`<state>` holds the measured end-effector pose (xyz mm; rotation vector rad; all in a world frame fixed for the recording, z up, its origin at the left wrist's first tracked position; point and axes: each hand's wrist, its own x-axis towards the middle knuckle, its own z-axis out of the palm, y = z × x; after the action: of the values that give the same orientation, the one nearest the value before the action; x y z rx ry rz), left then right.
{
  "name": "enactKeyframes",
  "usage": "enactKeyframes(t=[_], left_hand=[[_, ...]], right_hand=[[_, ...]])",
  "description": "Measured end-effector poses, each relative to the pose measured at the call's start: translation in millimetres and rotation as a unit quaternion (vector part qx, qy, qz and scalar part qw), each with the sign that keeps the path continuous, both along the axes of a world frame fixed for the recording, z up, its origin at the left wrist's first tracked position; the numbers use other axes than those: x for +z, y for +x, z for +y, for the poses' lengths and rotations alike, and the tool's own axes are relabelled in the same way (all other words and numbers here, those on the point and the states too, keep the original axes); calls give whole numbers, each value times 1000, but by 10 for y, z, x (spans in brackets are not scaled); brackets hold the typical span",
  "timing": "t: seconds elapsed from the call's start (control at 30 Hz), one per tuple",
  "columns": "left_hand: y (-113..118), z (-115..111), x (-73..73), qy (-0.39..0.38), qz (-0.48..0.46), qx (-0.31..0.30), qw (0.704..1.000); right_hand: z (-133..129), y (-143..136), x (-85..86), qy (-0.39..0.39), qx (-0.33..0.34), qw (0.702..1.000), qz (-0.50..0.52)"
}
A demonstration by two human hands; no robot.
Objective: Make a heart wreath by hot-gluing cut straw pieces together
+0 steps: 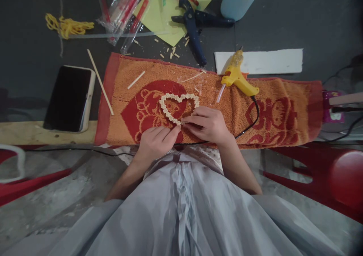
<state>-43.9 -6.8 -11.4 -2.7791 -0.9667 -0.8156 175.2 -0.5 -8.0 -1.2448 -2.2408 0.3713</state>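
Observation:
A heart-shaped outline point(165, 110) built of short pale stick pieces lies on the orange and red towel point(215, 123). At its lower tip, my left hand point(157, 140) pinches the outline from the left, fingers closed. My right hand point(208, 123) closes thumb and fingertips on the same tip from the right. Whether a small loose piece sits between the right fingertips is too small to tell. To the right of the heart rests a yellow glue gun point(236, 74), a clear glue stick point(220, 93) poking from its back.
Blue-handled cutters point(193, 29), yellow paper point(176, 38), packaged sticks point(127, 10) and yellow string point(69, 26) lie behind. A phone point(68, 97) and a long thin stick point(100, 82) are left. A white strip point(272, 61) and a light-blue cup point(239, 0) stand right; a black cord point(255, 116) crosses the towel.

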Motion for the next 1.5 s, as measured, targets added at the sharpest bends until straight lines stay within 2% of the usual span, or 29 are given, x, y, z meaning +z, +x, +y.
enactKeyframes(t=[0.33,0.73,0.9,1.0,1.13,1.5], left_hand=[[-10,-5,13,-5,28,-2,1000],[-10,-1,43,-29,74,4,997],[-19,3,50,-22,68,-3,997],[-22,9,44,-16,68,-5,998],[-21,18,38,-9,69,-4,998],[-33,7,16,-16,70,-5,997]], right_hand=[[-1,-8,9,6,1,1000,4],[3,-17,48,51,10,999,7],[-145,55,202,86,3,994,69],[-274,90,272,76,2,996,48],[-390,77,267,48,-1,999,-5],[-471,20,230,52,3,999,-16]])
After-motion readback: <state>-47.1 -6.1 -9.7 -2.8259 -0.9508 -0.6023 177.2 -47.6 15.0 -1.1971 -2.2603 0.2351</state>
